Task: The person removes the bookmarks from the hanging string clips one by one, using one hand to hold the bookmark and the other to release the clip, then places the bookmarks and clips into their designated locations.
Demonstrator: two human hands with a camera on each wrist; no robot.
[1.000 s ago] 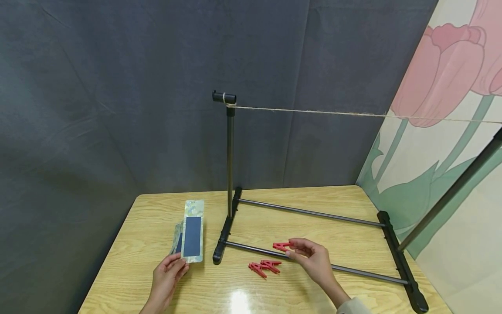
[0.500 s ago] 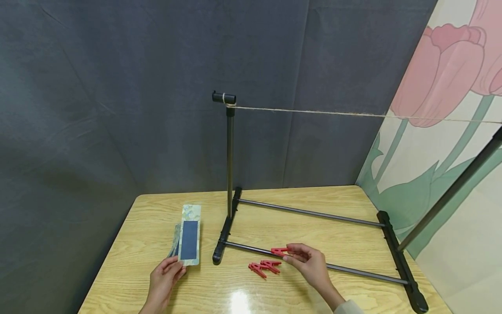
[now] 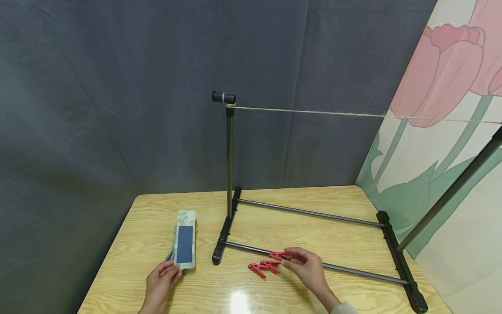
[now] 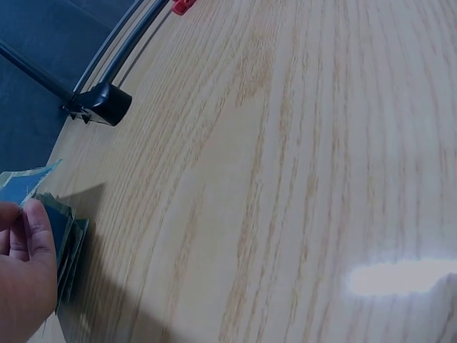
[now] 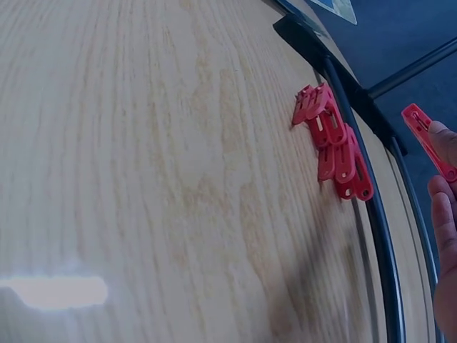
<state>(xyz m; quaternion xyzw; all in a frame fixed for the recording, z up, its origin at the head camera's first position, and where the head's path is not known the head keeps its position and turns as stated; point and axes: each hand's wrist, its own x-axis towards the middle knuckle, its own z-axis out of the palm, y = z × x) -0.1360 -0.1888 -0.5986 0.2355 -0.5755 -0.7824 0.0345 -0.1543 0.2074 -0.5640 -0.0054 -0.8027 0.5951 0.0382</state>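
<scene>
At the left of the head view my left hand pinches the lower edge of a long card with a dark blue panel and a pale patterned border. Beneath it several similar cards lie stacked, best seen as the card stack in the left wrist view. My right hand pinches a red clothespin between thumb and fingers, raised over the table near the front bar. Loose red clothespins lie just left of it, overlapping in the right wrist view. Part of the right hand is cut off there.
A black metal stand rises from the wooden table, joined by low bars to a second post at the right. A thin string runs between the posts. Dark cloth hangs behind.
The card in my left hand has come lower and slightly left, over the other cards. My right hand has moved down and left with its clothespin, closer to the loose ones.
</scene>
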